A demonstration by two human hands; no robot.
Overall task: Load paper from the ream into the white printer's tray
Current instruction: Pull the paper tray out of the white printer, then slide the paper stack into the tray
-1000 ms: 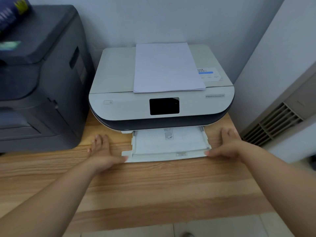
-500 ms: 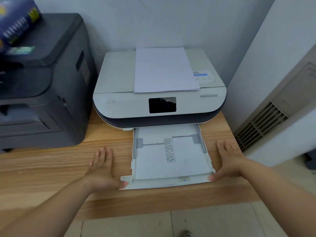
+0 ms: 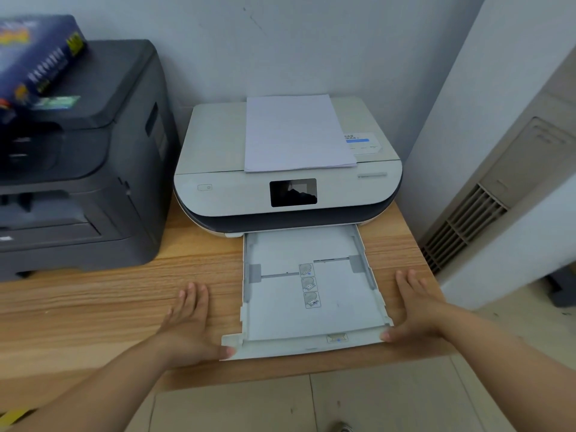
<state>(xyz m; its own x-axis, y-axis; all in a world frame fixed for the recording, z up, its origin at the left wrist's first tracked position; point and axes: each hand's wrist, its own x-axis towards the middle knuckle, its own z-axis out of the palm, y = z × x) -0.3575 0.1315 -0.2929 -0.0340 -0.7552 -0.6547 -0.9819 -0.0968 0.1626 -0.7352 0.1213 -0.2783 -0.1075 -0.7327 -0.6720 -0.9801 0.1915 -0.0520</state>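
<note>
The white printer [image 3: 218,157] stands on a wooden table, with a stack of white paper [image 3: 297,132] lying on its lid. Its paper tray [image 3: 311,347] is pulled far out toward me and holds no sheets; the guides and printed icons show. My left hand [image 3: 190,325] lies flat on the table with its thumb against the tray's front left corner. My right hand [image 3: 414,310] mirrors it, thumb on the front right corner. The blue-wrapped ream [image 3: 34,57] rests tilted on the dark printer at far left.
A large dark grey printer [image 3: 93,182] fills the left of the wooden table [image 3: 93,307]. The tray's front lip reaches almost to the table's front edge. A white unit with a vent grille [image 3: 467,226] stands close on the right. Tiled floor lies below.
Both hands have drawn the tray out of the printer toward me, from slightly out to fully extended. The view has shifted back and up, so the ream shows.
</note>
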